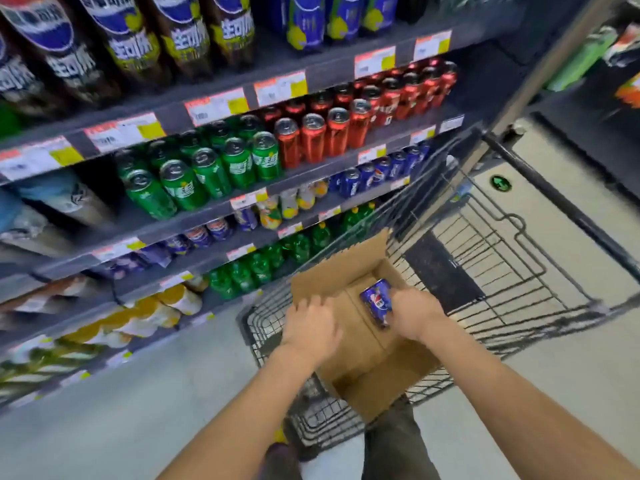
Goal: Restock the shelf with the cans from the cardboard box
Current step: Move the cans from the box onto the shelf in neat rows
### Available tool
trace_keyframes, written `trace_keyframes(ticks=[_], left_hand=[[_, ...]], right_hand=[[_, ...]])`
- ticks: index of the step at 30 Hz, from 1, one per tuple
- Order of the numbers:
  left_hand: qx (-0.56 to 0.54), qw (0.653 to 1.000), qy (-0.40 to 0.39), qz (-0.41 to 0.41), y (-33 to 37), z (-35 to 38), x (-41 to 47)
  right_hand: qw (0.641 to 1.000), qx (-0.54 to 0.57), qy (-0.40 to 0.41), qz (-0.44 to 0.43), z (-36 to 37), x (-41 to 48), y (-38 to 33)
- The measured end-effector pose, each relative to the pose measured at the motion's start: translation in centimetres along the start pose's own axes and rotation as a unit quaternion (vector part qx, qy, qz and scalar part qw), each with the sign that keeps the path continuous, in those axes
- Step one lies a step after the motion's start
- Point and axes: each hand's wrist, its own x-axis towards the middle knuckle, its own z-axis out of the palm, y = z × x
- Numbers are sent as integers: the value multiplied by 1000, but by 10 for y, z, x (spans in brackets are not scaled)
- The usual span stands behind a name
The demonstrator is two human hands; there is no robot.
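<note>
Drinks shelf (171,121) fills 10 o'clock. Wire cart (502,258), at 3 o'clock, carries the open cardboard box (367,372). Left grip (311,327) rests on the box's 9 o'clock wall; its finger curl cannot be told. Right grip (414,315) is clamped round a blue can (376,299) inside the box, toward 1 o'clock.

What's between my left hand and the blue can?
Between left hand and can: only bare box floor, in the head view. The right hand grips the can.

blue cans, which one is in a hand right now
The blue cola can inside the brown cardboard box, gripped by the right hand; the other blue cans stand upright on the dark shelf.
</note>
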Motion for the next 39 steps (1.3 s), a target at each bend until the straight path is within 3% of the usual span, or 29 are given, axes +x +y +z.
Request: trace_keyframes(ticks=[4,10,21,34,36,39], left_hand=[[-39,994,-31,-99,19,10,42],[-51,966,-143,-210,73,40,82],[-77,947,-207,-234,116,135,163],[-193,934,-136,-268,101,253,287],[-302,897,-121,-299,103,269,301],[-468,801,-87,-363,113,291,318]], right_hand=[[995,-39,-42,-82,2,69,19],[988,-23,-95,-123,30,129,59],[983,25,-171,-64,116,205,116],[990,53,-124,-37,218,308,106],[992,79,-102,-11,227,315,104],[990,118,-68,27,232,326,105]])
